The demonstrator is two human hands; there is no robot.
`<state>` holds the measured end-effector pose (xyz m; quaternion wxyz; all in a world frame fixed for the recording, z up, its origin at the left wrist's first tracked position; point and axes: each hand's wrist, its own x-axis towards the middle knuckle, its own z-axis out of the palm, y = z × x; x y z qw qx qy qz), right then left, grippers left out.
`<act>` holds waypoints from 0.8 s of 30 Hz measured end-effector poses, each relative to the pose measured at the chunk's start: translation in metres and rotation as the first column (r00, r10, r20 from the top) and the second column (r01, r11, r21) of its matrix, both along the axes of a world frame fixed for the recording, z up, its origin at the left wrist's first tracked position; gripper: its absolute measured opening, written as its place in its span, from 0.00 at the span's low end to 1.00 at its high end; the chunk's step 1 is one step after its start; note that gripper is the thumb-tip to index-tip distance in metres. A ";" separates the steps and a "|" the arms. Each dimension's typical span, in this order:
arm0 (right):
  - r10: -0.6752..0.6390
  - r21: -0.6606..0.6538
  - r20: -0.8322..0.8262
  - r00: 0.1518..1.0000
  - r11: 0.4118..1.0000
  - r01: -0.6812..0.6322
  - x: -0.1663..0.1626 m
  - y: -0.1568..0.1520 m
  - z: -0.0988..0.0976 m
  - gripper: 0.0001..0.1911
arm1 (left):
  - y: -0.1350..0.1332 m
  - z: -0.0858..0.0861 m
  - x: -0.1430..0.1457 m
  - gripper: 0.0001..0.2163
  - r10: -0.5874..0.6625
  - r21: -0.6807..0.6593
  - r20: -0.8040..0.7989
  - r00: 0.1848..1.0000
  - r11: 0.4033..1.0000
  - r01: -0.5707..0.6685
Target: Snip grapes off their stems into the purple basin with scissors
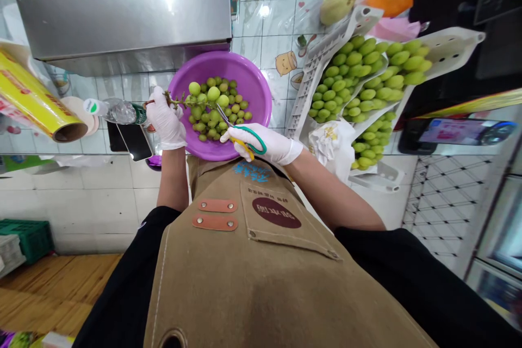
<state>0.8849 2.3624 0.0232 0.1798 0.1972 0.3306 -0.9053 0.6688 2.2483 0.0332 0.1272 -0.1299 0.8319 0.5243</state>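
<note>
My left hand [166, 118], in a white glove, is closed round the stem of a grape bunch [203, 97]. The bunch hangs over a purple basin [255, 81] and has bare stalks near my fingers, with several green grapes still attached. Loose grapes [236, 109] lie in the basin below. In my right hand [261, 141], also gloved, is a pair of scissors [256, 141] with green and yellow handles. Their blades point up and left, at the grapes of the bunch. Whether the blades touch a stalk cannot be made out.
A white crate [304, 92] holding green grape bunches [354, 76] stands at right, with crumpled paper [332, 141] by it. Melons [340, 2] lie behind. Left are a plastic bottle [120, 111], a phone [136, 141] and a yellow film roll [36, 98]. A steel box [134, 16] stands behind the basin.
</note>
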 end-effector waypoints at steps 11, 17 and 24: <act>0.040 0.110 0.010 0.999 0.993 -0.041 -0.009 0.011 0.004 0.27 | -0.015 -0.019 -0.008 0.27 -0.115 -0.059 -0.052 0.992 0.992 0.111; 0.058 0.174 0.074 0.996 0.982 -0.070 -0.007 0.007 0.008 0.29 | -0.024 -0.028 -0.013 0.26 -0.154 -0.070 -0.042 0.987 0.986 0.151; 0.086 0.269 0.109 0.990 0.957 -0.112 -0.001 0.006 0.009 0.32 | -0.025 -0.032 -0.011 0.28 -0.192 -0.069 -0.029 0.981 0.979 0.190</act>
